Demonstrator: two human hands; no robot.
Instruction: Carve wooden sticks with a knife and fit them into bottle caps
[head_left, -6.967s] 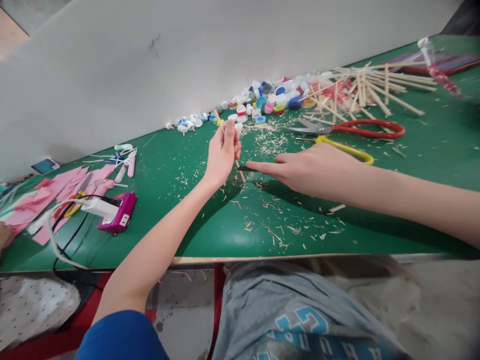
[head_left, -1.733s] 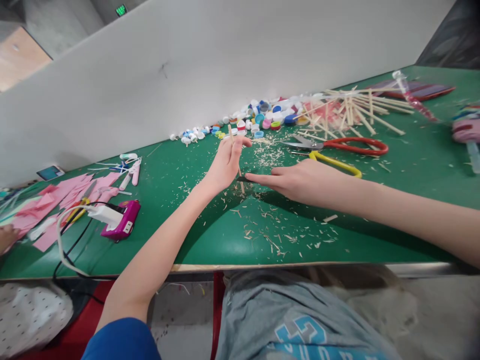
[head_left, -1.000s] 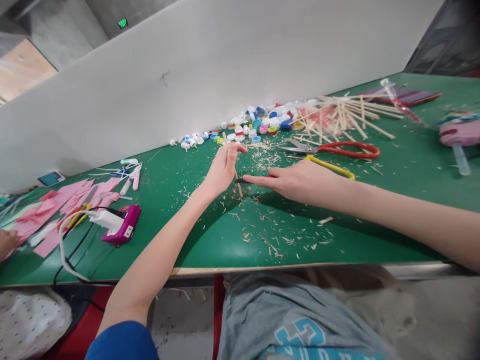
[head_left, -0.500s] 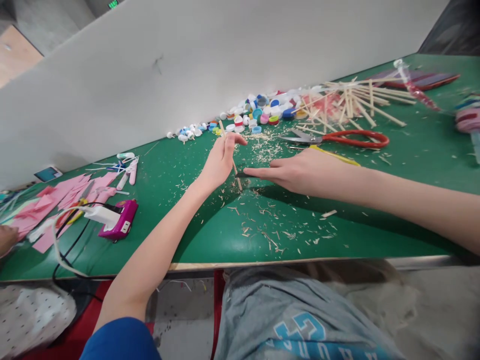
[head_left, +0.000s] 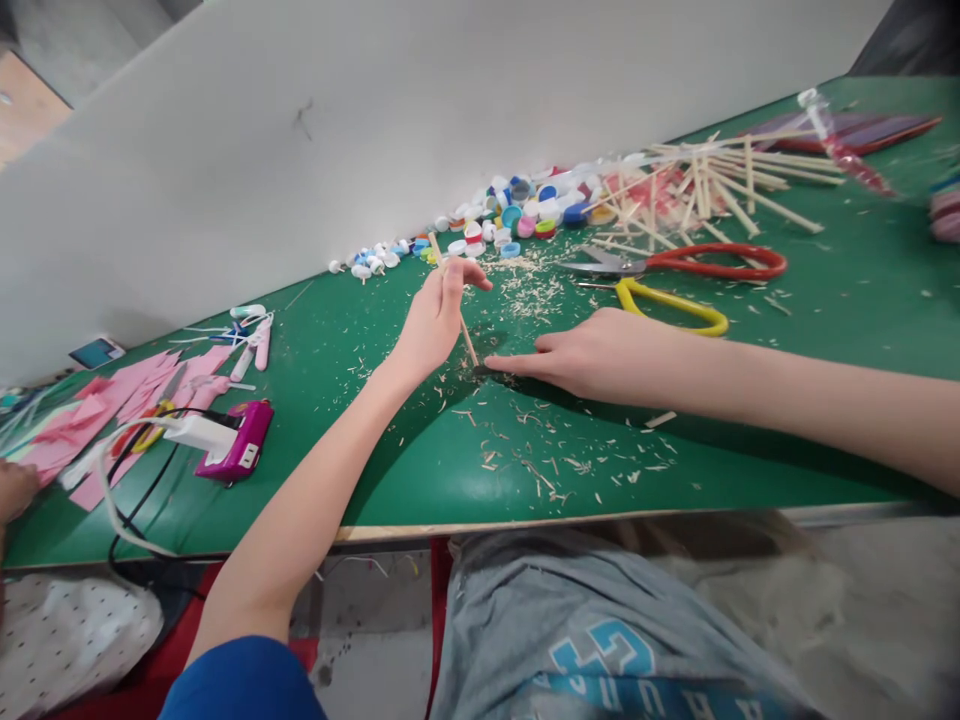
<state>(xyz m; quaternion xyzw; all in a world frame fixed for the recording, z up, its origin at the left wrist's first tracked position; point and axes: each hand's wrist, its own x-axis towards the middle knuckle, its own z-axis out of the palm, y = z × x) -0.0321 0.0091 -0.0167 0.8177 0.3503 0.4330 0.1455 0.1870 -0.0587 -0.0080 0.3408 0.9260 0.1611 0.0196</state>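
Observation:
My left hand (head_left: 439, 315) is closed around a thin wooden stick (head_left: 468, 340), which slants with its lower end down at the green table (head_left: 420, 490). Beside that end, my right hand (head_left: 574, 355) has its index finger stretched along a small dark blade (head_left: 486, 371); the rest of the tool is hidden in the curled fingers. Pale wood shavings (head_left: 536, 290) lie scattered around both hands. Scissors with one red and one yellow handle (head_left: 716, 262) rest just beyond my right hand.
Bottle caps (head_left: 517, 215) and a pile of sticks (head_left: 712, 190) lie along the wall. To the left are a purple power adapter (head_left: 247, 440) with cables, pink paper (head_left: 112, 400) and another person's hand (head_left: 16, 488) at the edge.
My right hand and the blade have moved down toward the stick's lower end. The stick's upper end has shifted left, and more of the yellow scissor handle shows.

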